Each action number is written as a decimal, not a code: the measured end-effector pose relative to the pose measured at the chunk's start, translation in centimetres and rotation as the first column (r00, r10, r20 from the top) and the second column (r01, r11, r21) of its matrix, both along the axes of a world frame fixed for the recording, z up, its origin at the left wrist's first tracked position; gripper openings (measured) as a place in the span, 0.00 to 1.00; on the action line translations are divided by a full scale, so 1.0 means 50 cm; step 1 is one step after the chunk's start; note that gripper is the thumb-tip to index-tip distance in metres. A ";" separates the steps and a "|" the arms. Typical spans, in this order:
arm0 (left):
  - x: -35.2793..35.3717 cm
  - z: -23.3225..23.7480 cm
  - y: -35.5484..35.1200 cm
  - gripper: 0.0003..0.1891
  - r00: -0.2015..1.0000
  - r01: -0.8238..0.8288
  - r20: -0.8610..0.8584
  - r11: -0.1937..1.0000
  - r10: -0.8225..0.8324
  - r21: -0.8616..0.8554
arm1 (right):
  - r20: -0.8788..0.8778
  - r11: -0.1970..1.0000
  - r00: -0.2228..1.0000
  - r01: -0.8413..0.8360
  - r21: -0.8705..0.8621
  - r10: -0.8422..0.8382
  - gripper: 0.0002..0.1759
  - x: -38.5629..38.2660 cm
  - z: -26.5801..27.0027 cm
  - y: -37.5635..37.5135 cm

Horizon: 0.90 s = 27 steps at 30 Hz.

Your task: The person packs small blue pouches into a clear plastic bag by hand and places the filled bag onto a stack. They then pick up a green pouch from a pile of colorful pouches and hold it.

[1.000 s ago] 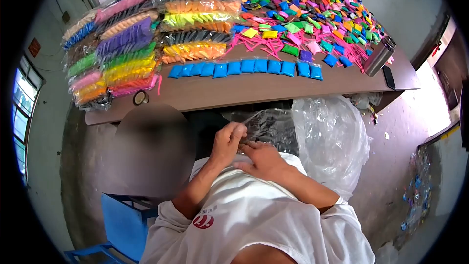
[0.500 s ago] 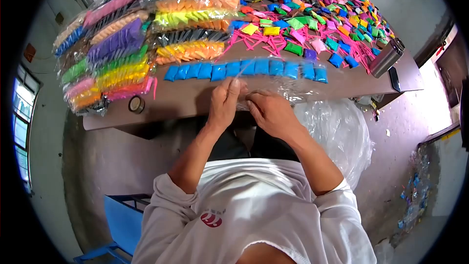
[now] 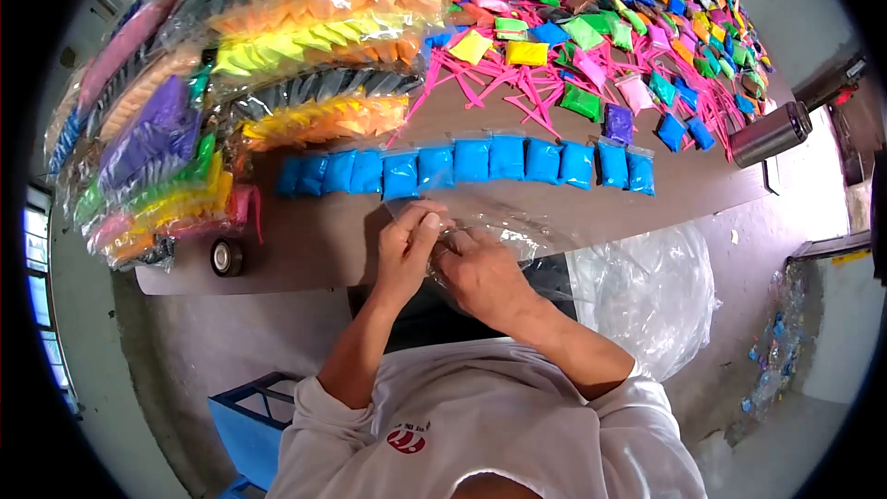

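Both my hands grip a clear plastic bag [image 3: 506, 233] at the table's front edge. My left hand [image 3: 407, 245] pinches the bag's edge between thumb and fingers. Close beside it, my right hand [image 3: 485, 275] is closed on the same film, its fingertips partly hidden. Just beyond the hands, a row of small blue packets [image 3: 471, 162] lies side by side across the table, and part of the film reaches over the nearest ones. More loose clear plastic [image 3: 647, 300] hangs at the table edge to the right of my right forearm.
Stacked bags of coloured packets [image 3: 314, 37] fill the table's left side. A roll of tape [image 3: 225, 258] sits near the front left edge. Loose packets [image 3: 591, 32] and pink sticks [image 3: 527, 92] cover the back. A metal flask [image 3: 771, 134] lies at right. A blue chair [image 3: 249, 434] stands at lower left.
The head view has shifted, bringing the table nearer. My hands have moved slightly left and down in view, still on the plastic bag. The blue row looks unchanged.
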<state>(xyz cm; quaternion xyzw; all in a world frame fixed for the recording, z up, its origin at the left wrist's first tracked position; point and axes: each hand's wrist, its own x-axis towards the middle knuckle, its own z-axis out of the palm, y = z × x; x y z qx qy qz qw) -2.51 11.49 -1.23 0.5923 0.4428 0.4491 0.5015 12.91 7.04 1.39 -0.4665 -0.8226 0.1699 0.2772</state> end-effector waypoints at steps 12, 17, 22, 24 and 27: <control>0.011 -0.020 -0.006 0.10 0.996 -0.044 -0.079 0.996 0.051 0.080 | 0.069 0.982 0.993 0.101 -0.162 -0.091 0.30 0.024 0.002 0.026; 0.018 -0.016 -0.007 0.08 0.993 -0.087 -0.069 0.993 0.093 0.084 | 0.117 0.983 0.983 0.153 -0.098 -0.142 0.35 0.026 0.022 0.034; 0.019 -0.008 -0.006 0.12 0.993 -0.077 -0.083 0.997 0.079 0.031 | 0.118 0.983 0.979 0.173 -0.060 -0.165 0.33 0.053 0.006 0.016; 0.014 -0.007 -0.011 0.12 0.993 -0.081 -0.092 0.997 0.079 -0.016 | 0.189 0.980 0.963 0.200 -0.019 -0.193 0.28 0.097 0.010 0.002; 0.016 -0.005 -0.010 0.14 0.992 -0.097 -0.085 0.995 0.093 -0.039 | 0.181 0.932 0.926 0.350 -0.092 -0.330 0.23 0.180 0.024 -0.009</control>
